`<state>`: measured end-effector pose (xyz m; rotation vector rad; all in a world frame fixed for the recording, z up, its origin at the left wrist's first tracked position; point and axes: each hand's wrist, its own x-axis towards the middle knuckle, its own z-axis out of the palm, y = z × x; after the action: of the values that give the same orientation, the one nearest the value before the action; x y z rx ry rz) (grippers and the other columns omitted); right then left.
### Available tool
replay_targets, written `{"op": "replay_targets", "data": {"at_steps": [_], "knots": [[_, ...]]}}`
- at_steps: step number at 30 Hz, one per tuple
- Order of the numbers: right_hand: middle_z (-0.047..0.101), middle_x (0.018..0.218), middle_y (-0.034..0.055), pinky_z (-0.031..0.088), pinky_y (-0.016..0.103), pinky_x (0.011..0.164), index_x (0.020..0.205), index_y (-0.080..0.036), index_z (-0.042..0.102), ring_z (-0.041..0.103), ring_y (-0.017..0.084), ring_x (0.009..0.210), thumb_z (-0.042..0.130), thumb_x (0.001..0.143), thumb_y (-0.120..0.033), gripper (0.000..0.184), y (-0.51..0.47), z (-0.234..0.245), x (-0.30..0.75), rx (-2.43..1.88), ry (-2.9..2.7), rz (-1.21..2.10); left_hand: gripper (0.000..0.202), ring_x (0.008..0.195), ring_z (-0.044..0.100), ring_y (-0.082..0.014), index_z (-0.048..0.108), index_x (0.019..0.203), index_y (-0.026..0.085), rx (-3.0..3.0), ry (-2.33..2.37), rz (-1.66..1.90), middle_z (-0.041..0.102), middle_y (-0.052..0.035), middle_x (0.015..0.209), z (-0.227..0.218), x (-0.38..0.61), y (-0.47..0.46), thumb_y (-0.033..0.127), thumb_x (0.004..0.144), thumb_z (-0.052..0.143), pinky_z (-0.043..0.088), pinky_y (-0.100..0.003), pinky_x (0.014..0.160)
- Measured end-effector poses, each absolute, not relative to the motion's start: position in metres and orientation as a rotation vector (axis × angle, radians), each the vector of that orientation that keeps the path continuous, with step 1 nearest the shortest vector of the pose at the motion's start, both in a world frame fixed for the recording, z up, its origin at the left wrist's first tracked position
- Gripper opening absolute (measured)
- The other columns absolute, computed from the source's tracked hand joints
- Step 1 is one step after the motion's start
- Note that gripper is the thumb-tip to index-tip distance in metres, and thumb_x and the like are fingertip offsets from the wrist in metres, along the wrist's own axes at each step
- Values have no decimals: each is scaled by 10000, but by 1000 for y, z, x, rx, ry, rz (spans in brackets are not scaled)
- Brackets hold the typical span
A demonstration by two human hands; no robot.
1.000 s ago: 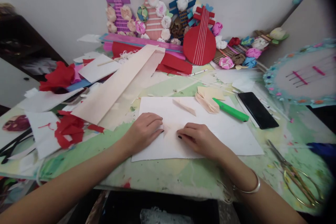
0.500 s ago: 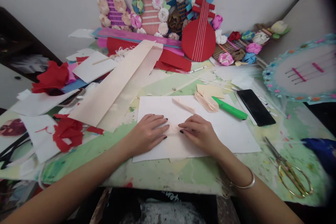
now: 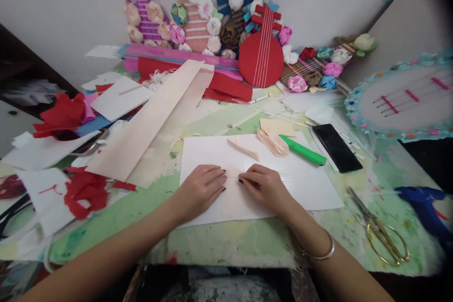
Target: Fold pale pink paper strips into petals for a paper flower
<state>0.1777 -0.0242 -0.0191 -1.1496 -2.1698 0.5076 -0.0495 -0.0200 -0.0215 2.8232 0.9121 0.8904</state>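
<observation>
A thin peach crepe paper piece (image 3: pixel 232 172) lies between my hands, pale against the white sheet (image 3: pixel 300 193) below. My left hand (image 3: pixel 201 192) rests on the sheet with its fingers stretched toward the piece's left side, tips touching it. My right hand (image 3: pixel 266 186) pinches the piece's right edge between thumb and fingertips. Just beyond them lies a narrow folded peach strip (image 3: pixel 243 149). Right of that are a gathered peach paper petal (image 3: pixel 273 140) and a green utility knife (image 3: pixel 303 150). Part of the crepe piece is hidden under my fingers.
A black phone (image 3: pixel 337 147), gold-handled scissors (image 3: pixel 380 229) and a blue glue gun (image 3: pixel 424 203) lie to the right. Long peach paper (image 3: pixel 145 125) and red scraps (image 3: pixel 87 191) cover the left. Behind stands a red paper lute (image 3: pixel 261 59) among flower-decorated instruments.
The view has shifted slightly, moving the whole scene a little left and down. My left fingers have drawn closer together; my right hand still pinches the crepe paper.
</observation>
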Motion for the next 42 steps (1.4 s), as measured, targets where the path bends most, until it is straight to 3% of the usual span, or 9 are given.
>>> {"op": "replay_targets", "data": {"at_steps": [9,14,20,30,36,39,42], "knots": [[612,802,88,505,314,666,981,-160,705,574,174,754,512,883,-165,217,-21,-22,177,-1094,-2209,444,256,1083,586,-276,595,1137,84,2891,848,804,656,-151,1133,-21,-48,-24,117,906,489,525,-463,879],[604,810,80,512,304,662,962,-174,706,576,163,742,509,884,-161,212,-21,-20,177,-1101,-2184,464,275,1138,558,-294,590,1145,69,2906,831,772,634,-182,1170,-26,-48,-25,79,900,468,503,-483,905],[599,824,80,513,289,642,953,-170,708,569,147,707,506,880,-163,215,-19,-19,178,-1094,-2191,504,311,1177,530,-307,563,1197,93,2918,815,687,623,-162,1206,-27,-47,-30,89,927,408,482,-507,913],[617,924,103,532,327,725,989,-174,680,594,179,827,517,867,-144,206,-19,-17,180,-1066,-2175,509,335,1230,488,-348,578,1192,72,2942,994,622,587,-194,1257,-24,-46,-27,89,881,451,470,-537,928],[594,1050,90,500,374,861,1073,-212,667,561,196,983,659,788,-177,287,-16,1,201,-908,-2348,826,343,1257,472,-314,571,1186,117,2826,1006,806,567,-192,1276,-30,-58,-17,34,884,432,467,-530,946],[578,1075,86,482,370,876,1069,-206,673,535,198,1013,734,726,-186,348,-14,8,211,-916,-2437,923,259,1218,507,-279,600,1112,144,2709,909,942,620,-154,1194,-22,-65,-18,78,881,505,470,-492,956],[579,1058,75,467,361,882,1023,-205,692,525,190,1011,734,722,-152,309,-13,7,213,-904,-2462,978,254,1167,531,-276,605,1086,135,2677,638,817,634,-153,1163,-10,-66,-22,238,854,621,482,-460,940]]}}
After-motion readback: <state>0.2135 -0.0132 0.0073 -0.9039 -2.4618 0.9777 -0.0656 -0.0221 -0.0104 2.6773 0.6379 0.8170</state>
